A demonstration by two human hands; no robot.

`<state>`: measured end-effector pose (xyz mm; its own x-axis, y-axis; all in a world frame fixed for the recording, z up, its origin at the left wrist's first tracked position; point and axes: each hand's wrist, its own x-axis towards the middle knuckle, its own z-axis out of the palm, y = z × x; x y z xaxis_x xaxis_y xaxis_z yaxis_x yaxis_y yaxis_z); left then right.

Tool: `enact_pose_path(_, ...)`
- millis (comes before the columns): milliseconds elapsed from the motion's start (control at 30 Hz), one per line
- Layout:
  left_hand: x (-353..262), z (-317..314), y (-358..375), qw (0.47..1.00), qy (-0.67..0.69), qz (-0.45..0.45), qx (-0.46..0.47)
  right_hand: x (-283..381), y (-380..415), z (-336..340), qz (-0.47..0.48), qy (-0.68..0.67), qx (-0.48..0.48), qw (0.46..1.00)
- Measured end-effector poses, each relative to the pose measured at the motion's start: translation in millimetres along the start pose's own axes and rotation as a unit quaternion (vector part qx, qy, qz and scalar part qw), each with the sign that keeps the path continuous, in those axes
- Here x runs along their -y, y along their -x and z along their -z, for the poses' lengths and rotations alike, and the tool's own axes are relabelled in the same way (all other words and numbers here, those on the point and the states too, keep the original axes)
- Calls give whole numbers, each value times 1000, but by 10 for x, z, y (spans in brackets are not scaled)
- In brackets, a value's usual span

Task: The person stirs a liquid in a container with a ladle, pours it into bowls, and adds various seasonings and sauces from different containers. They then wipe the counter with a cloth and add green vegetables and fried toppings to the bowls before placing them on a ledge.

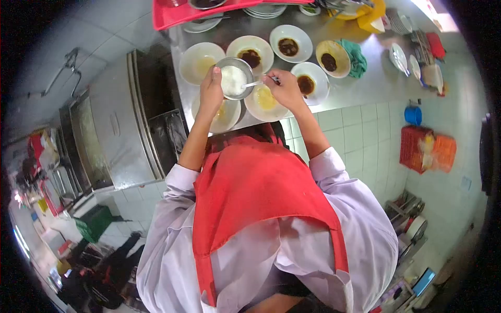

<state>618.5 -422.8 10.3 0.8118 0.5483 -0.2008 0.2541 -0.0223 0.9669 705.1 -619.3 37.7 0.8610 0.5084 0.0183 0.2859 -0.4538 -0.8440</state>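
My left hand grips the side of a small metal bowl that holds white granules. In my right hand is a metal spoon, its tip dipped into the granules. Under and around the metal bowl stand several white bowls. Those nearest me, such as the bowl below my right hand, hold a pale yellow liquid, as does the bowl at the left. Dark brown sauce lies in others, among them the bowl at the back and the bowl beside my right wrist.
A pink-red tray sits at the counter's back left. Right of the bowls lies a green cloth against a yellowish bowl. Stacked plates stand farther right. Orange-red crates and a blue container are by the right wall.
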Motion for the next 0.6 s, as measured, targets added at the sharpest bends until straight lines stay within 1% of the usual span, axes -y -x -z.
enact_pose_path(33,91,-24,-63,1000,-2,-2,13,-32,30,88,-8,1,-11,1000)
enact_pose_path(100,190,-63,-143,999,-26,-21,-10,-133,113,273,-73,6,18,997)
enact_pose_path(167,84,-115,-153,999,-22,-27,-2,-350,178,357,-91,9,-2,996)
enact_pose_path(200,29,-136,-161,1000,-8,-20,1,-447,205,394,-85,120,-29,989)
enact_pose_path(233,-46,-159,-164,1000,5,-14,2,-428,224,430,-77,229,-53,969)
enact_pose_path(267,-110,-190,-179,1000,9,-21,7,-402,209,475,-96,190,-69,975)
enact_pose_path(300,-106,-230,-219,1000,9,-19,8,-359,164,513,-98,190,-68,974)
enact_pose_path(367,-111,-304,-340,996,-56,-71,9,-268,50,555,-126,61,-103,985)
enact_pose_path(400,-129,-371,-407,996,-57,-72,11,-228,-30,577,-119,31,-105,987)
enact_pose_path(467,-255,-580,-521,992,-70,-95,-34,-145,-219,620,-105,7,-117,988)
enact_pose_path(500,-345,-665,-604,992,-66,-103,-31,-100,-336,654,-87,-17,-127,988)
enact_pose_path(533,-555,-740,-686,992,-73,-99,-7,-58,-467,697,-47,1,-142,989)
enact_pose_path(567,-746,-822,-783,992,-80,-98,14,39,-600,782,-154,-121,-82,977)
enact_pose_path(600,-887,-924,-889,986,-82,-148,-9,57,-753,831,-151,-164,-87,971)
